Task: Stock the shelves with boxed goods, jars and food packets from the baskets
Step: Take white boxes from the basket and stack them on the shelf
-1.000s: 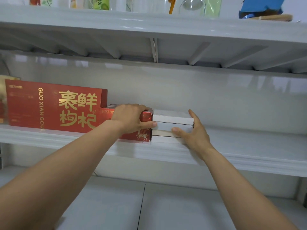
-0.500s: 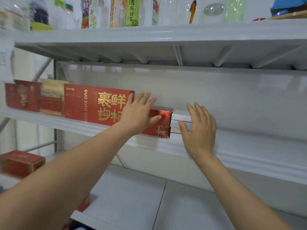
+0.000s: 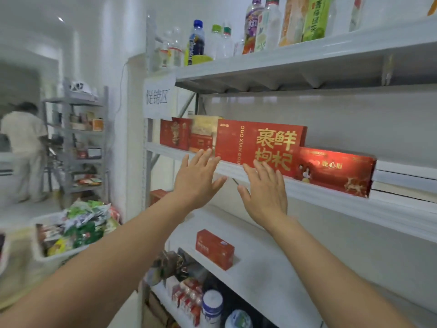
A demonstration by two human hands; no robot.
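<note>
Head view, looking up along a white rack (image 3: 145,162). Both hands are raised in front of the middle shelf (image 3: 331,194) and hold nothing. The left hand (image 3: 197,179) is near the centre, fingers straight and spread, with its tips at the shelf's front lip. The right hand (image 3: 266,192), just at its three o'clock, is likewise flat and spread, and its fingertips overlap the lower edge of the big red box (image 3: 260,144). Whether either hand touches shelf or box cannot be told.

That big red box, with gold lettering, stands upright on the middle shelf at about one o'clock. A lower red box (image 3: 335,171) sits against its right end at three o'clock. A stack of white boxes (image 3: 404,181) lies just beyond, at the right edge. Left of the big box stand more red boxes (image 3: 175,136) and a yellowish box (image 3: 204,125), all blurred.

Bottles (image 3: 267,24) line the top shelf (image 3: 307,55) at twelve to one o'clock. A small red box (image 3: 215,248) lies on the lower shelf (image 3: 272,268) at six o'clock, with jars (image 3: 212,304) beneath. At eight o'clock a basket (image 3: 59,256) is heaped with food packets (image 3: 82,221). At nine o'clock a person (image 3: 23,147) stands by another rack (image 3: 71,138).
</note>
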